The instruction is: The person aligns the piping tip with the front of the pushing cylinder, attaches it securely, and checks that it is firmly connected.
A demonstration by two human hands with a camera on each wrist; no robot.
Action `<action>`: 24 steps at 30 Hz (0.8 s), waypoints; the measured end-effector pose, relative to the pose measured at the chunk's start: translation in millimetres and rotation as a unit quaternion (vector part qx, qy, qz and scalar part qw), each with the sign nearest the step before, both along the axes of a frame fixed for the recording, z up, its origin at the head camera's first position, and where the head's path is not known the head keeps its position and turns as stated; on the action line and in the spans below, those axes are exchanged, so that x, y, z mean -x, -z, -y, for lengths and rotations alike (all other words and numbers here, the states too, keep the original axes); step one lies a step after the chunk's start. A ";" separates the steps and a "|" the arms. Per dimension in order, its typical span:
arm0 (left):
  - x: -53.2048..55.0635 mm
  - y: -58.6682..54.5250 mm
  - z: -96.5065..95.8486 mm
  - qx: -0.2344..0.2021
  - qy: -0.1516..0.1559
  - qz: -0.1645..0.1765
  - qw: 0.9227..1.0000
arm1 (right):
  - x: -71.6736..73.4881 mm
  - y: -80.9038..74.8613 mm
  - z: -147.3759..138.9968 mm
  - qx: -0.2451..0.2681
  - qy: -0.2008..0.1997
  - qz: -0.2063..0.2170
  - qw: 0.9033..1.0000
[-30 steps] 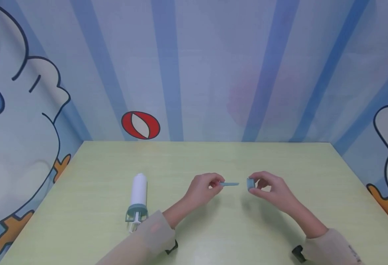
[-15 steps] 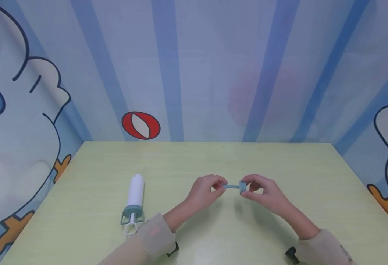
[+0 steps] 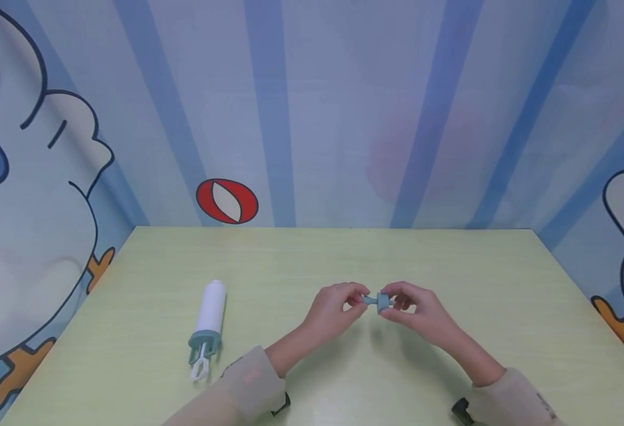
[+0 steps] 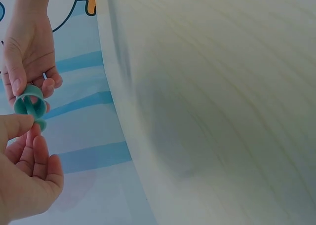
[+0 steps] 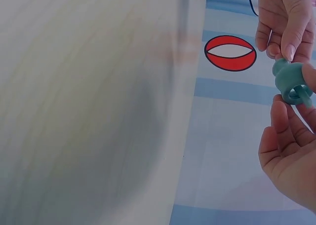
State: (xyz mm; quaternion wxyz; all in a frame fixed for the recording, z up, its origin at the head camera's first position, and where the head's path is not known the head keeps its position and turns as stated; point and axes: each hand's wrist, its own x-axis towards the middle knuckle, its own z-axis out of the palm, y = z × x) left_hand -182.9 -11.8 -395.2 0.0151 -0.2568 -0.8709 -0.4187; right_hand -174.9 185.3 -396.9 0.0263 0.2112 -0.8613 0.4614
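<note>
Above the table, my left hand [image 3: 335, 307] pinches a thin teal rod [image 3: 369, 300] near one end between thumb and index finger. My right hand [image 3: 420, 307] pinches a short, hollow teal cap [image 3: 383, 303] by its sides. The rod passes through the cap, and its tip shows on the far side, between the right fingers. In the right wrist view a rounded knob [image 5: 280, 66] sits at the rod's left-hand end, close against the cap's narrow side. A white toy syringe [image 3: 210, 310] with a teal collar and white looped plunger lies beside the left forearm.
The pale yellow-green table [image 3: 312, 254] ends at a back wall covered with a striped blue cartoon sheet [image 3: 333, 118]. Similar sheets stand at both sides. Black straps [image 3: 461, 409] show at the sleeves.
The right hand has moved left, bringing the cap from apart over the rod's tip and along it toward the left hand. The toy syringe has shifted left and turned slightly.
</note>
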 end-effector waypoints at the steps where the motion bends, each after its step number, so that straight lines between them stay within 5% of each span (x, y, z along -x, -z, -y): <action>1: -0.5 0.1 -0.1 -0.003 0.001 0.001 1.000 | -0.2 -0.1 0.7 0.000 0.001 0.004 1.000; 24: -6.1 11.5 -5.8 -0.071 0.004 0.008 0.997 | -2.9 3.0 9.0 0.094 -0.029 0.065 0.993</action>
